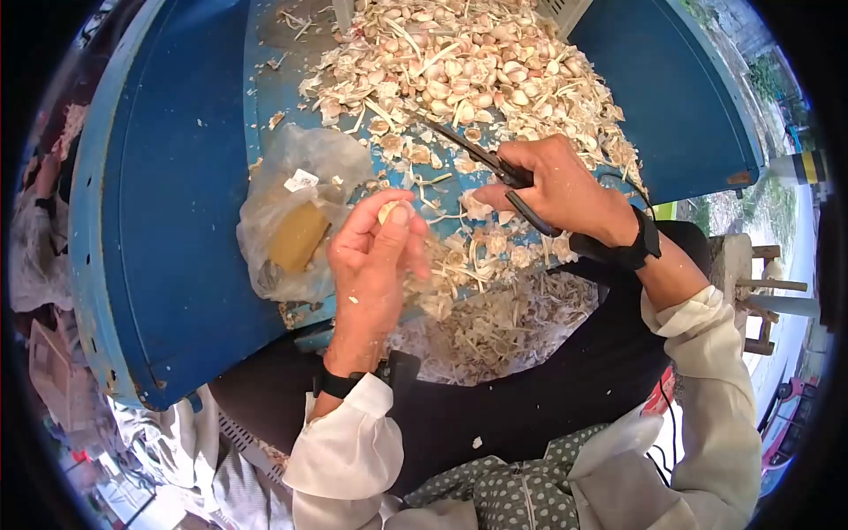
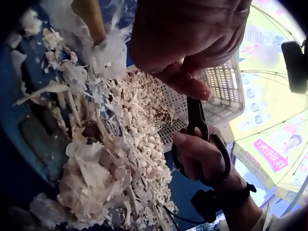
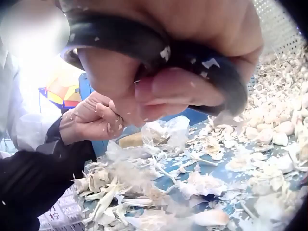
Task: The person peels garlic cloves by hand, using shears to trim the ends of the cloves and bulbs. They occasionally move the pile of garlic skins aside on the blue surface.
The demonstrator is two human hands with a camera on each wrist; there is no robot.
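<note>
My left hand (image 1: 371,256) pinches a pale garlic clove (image 1: 387,210) between thumb and fingers, left of the peel-strewn middle of the blue table. In my right hand (image 1: 565,185) are black-handled scissors (image 1: 477,152), whose blades point away to the upper left in the head view. The right wrist view shows fingers through the black handle loops (image 3: 219,82). Seen from the left wrist, the scissor blades (image 2: 195,113) rise close to the left fingertips. A large heap of garlic cloves (image 1: 477,71) lies beyond both hands.
A clear plastic bag (image 1: 265,199) with a brownish-yellow block (image 1: 299,237) sits left of the left hand. Dry garlic skins (image 1: 495,331) are piled near the lap. A white perforated basket (image 2: 224,91) stands behind the heap. Blue raised sides (image 1: 168,194) flank the table.
</note>
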